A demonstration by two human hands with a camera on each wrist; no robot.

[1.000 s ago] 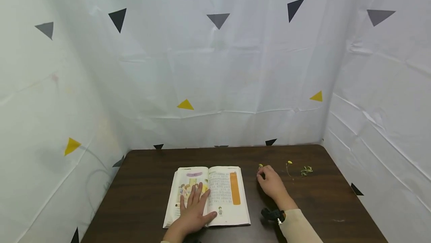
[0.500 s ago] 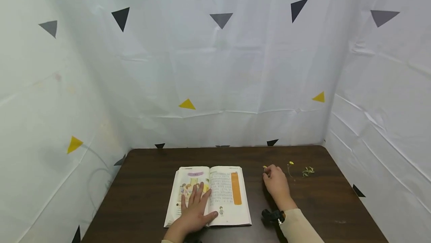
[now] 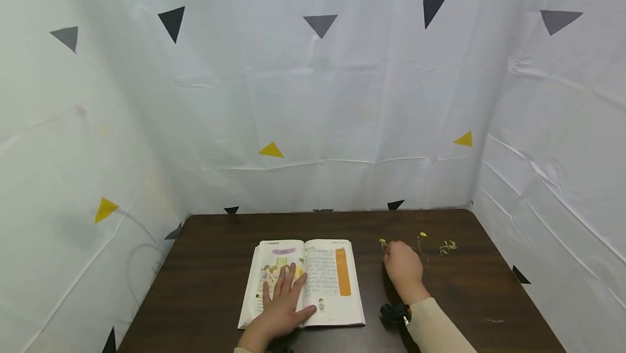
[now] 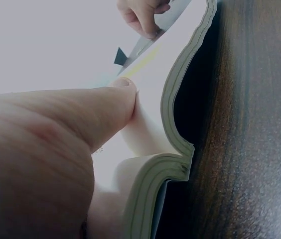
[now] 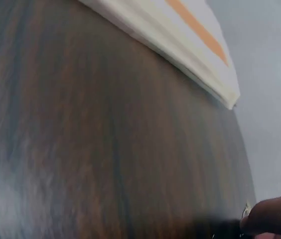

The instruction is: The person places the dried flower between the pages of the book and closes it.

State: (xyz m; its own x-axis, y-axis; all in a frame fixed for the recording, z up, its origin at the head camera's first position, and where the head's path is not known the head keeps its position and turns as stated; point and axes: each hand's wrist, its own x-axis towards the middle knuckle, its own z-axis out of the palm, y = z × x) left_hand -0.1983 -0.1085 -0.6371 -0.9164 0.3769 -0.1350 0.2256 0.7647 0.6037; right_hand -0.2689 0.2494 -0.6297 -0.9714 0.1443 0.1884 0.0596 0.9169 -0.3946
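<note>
An open book (image 3: pixel 326 282) lies on the table, with a colour picture on its left page and an orange strip on its right. My left hand (image 3: pixel 280 309) rests on the left page, fingers spread; in the left wrist view its thumb (image 4: pixel 115 102) presses near the fold. Right of the book, my right hand (image 3: pixel 404 267) has its fingers curled at the stem of a small yellow flower (image 3: pixel 383 242), whose head shows past them. The fingertips are hidden in the head view; the right wrist view catches only one finger (image 5: pixel 275 214) at the bottom right corner.
A second yellow flower (image 3: pixel 423 235) with a thin stem lies just beyond the right hand. Farther right is a small green sprig (image 3: pixel 447 247). The dark wooden table (image 3: pixel 205 266) is enclosed by white sheeting (image 3: pixel 342 98) with triangle prints.
The right hand has shifted slightly to the right and turned, its fingers curling more out of sight beside the small flower. The left hand keeps its place on the book.
</note>
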